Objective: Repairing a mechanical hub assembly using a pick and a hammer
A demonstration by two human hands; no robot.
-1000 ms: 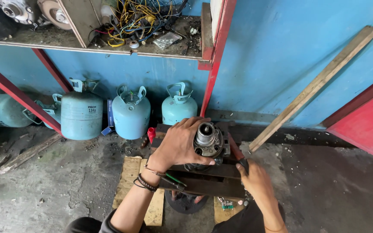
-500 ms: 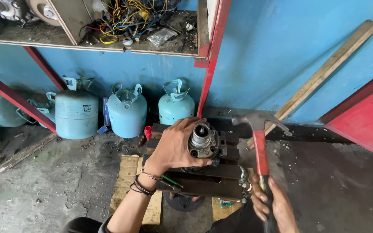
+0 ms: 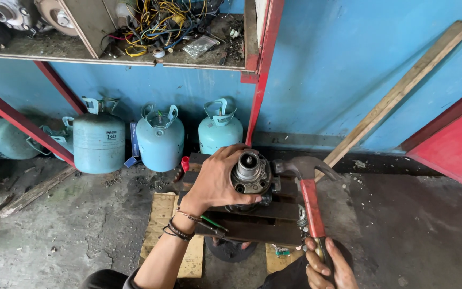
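L hand (image 3: 217, 179) fingers wrap hub (image 3: 251, 174) | R hand (image 3: 327, 266) grips hammer (image 3: 307, 187) (head beside hub)

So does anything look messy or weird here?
Yes. The shelf holds a tangled heap of wires. A long wooden plank leans crooked against the blue wall. The left hand grips a grimy metal part; the right hand holds a hammer.

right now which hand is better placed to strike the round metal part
Right: the right hand holds the red-handled claw hammer, its head beside the round grey metal part. The left hand is steadying that part.
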